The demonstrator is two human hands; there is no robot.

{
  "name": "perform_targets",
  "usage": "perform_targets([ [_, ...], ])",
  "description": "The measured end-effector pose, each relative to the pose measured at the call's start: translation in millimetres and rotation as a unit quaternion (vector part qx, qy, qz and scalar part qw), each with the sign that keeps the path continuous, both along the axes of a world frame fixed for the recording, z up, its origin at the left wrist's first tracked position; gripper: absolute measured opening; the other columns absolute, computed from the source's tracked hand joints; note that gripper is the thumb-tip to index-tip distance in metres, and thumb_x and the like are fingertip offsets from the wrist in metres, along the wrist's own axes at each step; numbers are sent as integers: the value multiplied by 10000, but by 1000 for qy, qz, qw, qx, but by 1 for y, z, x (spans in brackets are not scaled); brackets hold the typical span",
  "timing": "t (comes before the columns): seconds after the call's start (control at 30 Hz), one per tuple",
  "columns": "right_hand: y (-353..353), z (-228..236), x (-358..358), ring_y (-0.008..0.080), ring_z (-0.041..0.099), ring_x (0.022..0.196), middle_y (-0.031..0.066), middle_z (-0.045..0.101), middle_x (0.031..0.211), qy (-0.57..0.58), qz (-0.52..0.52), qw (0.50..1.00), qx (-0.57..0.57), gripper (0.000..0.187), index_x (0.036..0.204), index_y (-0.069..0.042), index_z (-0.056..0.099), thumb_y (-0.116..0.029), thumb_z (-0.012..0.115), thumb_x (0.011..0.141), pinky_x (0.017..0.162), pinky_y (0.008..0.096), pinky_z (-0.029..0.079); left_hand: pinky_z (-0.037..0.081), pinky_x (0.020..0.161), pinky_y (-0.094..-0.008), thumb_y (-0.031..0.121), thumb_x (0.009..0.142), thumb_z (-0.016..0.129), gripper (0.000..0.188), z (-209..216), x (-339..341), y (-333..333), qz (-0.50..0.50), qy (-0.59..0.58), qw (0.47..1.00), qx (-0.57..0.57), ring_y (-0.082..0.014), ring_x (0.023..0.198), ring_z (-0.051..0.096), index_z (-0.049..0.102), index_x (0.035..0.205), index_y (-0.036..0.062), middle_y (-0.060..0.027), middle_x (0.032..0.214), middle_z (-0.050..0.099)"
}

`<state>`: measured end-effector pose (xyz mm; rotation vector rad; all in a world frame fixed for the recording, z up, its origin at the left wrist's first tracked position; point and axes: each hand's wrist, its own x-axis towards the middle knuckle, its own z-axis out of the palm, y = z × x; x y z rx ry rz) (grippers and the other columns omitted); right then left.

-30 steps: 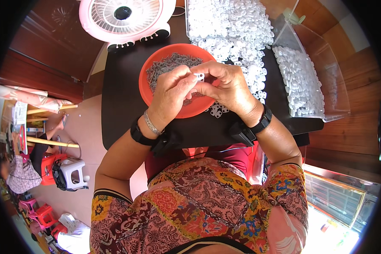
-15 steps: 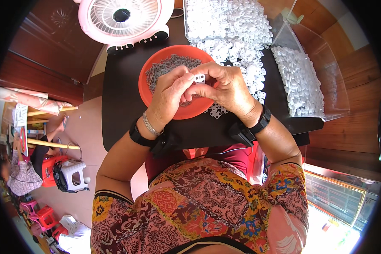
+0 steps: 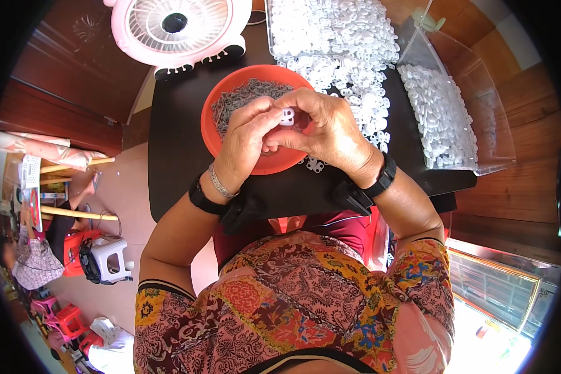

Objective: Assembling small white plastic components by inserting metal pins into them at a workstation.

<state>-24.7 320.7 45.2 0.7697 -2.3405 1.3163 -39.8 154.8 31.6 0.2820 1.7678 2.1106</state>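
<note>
Over the orange-red bowl (image 3: 207, 134), my two hands meet around a small white plastic piece with round holes (image 3: 287, 116). My left hand (image 3: 246, 137) pinches it from the left with thumb and fingers. From the other side, my right hand (image 3: 333, 131) curls round it, index finger above and thumb below; whether a smaller part is in its fingertips is hidden. Thin grey nail-like pins (image 3: 243, 96) fill the bowl. To its right lies a loose heap of similar white pieces (image 3: 361, 93), with a few (image 3: 315, 165) near my right wrist.
A clear bin of white pieces (image 3: 330, 28) stands at the back of the dark table (image 3: 174, 156), another clear bin (image 3: 439, 118) at the right. A pink fan (image 3: 181, 31) is at the far left. Beyond the table's left side are a person (image 3: 37, 265) and a grey stool (image 3: 112, 258).
The white piece has turned and tilted between my fingers, moving slightly left. My right hand has shifted a little left with its thumb; both hands remain around the piece.
</note>
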Motion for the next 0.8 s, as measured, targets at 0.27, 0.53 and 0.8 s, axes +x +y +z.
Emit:
perform_targets([
  [0.27,1,-2,0,177,673,646,59,668,744,-23,17,1000,-14,217,911,-40,612,-134,748,770,579,265,527,340,471,-207,192,948,486,257,-5,-3,-5,-3,144,989,-25,-54,513,420,507,758,20,3,623,455],
  [0.53,3,0,-1,190,687,694,52,679,752,25,57,998,-27,185,905,-42,593,-115,721,794,599,268,536,343,471,-214,163,959,474,247,-2,0,-3,0,169,985,-29,-47,517,411,516,775,5,2,616,452],
  [0.8,6,-3,1,246,664,658,76,655,723,80,27,996,17,183,865,-42,576,-117,724,787,565,300,517,336,466,-222,164,956,475,251,3,6,-1,5,189,980,-62,-46,509,405,506,762,8,7,591,455],
])
